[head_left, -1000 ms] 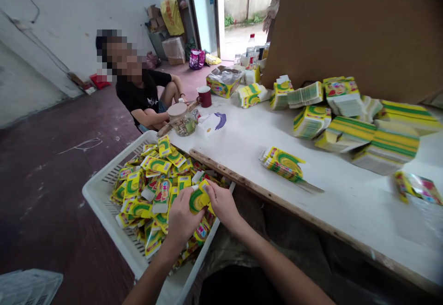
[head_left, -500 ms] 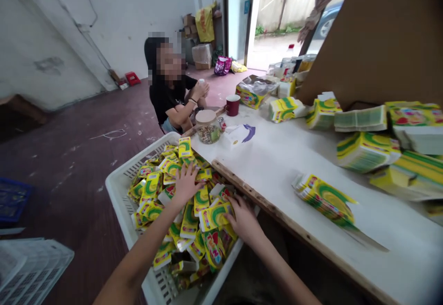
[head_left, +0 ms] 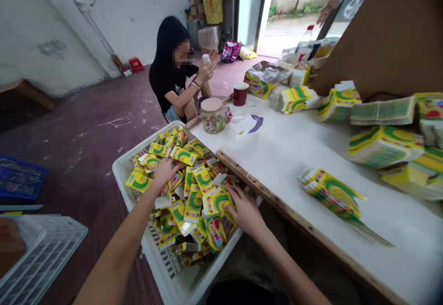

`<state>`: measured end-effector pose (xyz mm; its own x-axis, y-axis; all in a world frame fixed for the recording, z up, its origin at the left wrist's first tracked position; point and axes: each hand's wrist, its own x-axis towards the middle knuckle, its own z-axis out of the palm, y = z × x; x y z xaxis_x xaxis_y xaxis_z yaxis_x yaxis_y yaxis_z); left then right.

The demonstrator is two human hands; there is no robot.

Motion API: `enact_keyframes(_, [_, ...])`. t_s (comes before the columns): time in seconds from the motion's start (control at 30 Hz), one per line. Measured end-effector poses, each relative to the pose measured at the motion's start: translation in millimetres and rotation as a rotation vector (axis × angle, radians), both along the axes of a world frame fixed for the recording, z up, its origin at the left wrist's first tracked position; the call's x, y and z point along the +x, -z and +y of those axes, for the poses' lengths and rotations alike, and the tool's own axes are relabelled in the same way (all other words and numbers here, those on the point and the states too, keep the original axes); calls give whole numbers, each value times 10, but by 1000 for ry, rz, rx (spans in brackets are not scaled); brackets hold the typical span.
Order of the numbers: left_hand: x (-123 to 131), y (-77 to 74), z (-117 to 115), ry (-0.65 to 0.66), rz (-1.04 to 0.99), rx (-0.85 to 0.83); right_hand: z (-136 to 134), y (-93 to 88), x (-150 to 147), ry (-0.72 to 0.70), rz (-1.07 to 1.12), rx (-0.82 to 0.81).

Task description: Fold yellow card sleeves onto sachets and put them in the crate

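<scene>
A white plastic basket (head_left: 119,171) is heaped with small yellow-and-green printed cartons (head_left: 194,203). My left hand (head_left: 165,172) lies on the heap toward its left side, fingers forward and partly sunk among the cartons. On the right side, by the table edge, my right hand (head_left: 246,210) rests with its fingers apart against a carton (head_left: 218,202) that lies flat. Neither hand visibly lifts anything. The undersides of both hands are hidden.
Along my right runs a white table (head_left: 277,157) with a wooden edge strip. On it are a lidded jar (head_left: 212,116), a red mug (head_left: 240,93) and stacks of flat cartons (head_left: 332,194). A person (head_left: 180,74) sits beyond the basket holding a small bottle (head_left: 206,60).
My left hand has moved left across the heap, shifting some cartons. My right hand stays in about the same place. The seated person has raised the bottle. The view has shifted slightly.
</scene>
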<state>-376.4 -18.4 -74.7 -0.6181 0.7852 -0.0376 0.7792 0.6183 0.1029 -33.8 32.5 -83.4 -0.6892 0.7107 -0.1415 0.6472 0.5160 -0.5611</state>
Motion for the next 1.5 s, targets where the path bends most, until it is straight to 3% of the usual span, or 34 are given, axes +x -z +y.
enact_keyframes(0.13, [480,30,-419,133,-85,167,-168,71,216,-98,111,27])
enact_keyframes(0.23, [685,-112,-782,103,-101,325,-238,176,379,32,276,89])
enact_keyframes(0.3, [711,-198,-1050,-49,-65,405,-236,283,449,210,350,84])
enact_keyframes(0.37, [688,-200,-1322,-294,-31,440,-196,412,460,350,413,11])
enact_keyframes(0.47, [637,-39,-1661,-620,-105,377,-122,584,369,458,481,-94])
enact_keyframes(0.57, [619,158,-1846,-757,-246,274,-141,631,250,497,490,-108])
enact_keyframes(0.7, [644,238,-1867,-821,-309,232,-302,504,171,489,445,-122])
enact_keyframes(1.03, [650,154,-1717,-841,-304,239,-303,264,159,477,366,-115])
enact_keyframes(1.23, [590,121,-1619,-801,-254,253,-485,280,183,500,351,-100])
enact_keyframes(1.4, [641,27,-1587,-752,-159,200,-386,327,159,510,365,-119])
enact_keyframes(1.5, [769,-88,-1492,-648,-23,225,-322,335,209,473,385,-140])
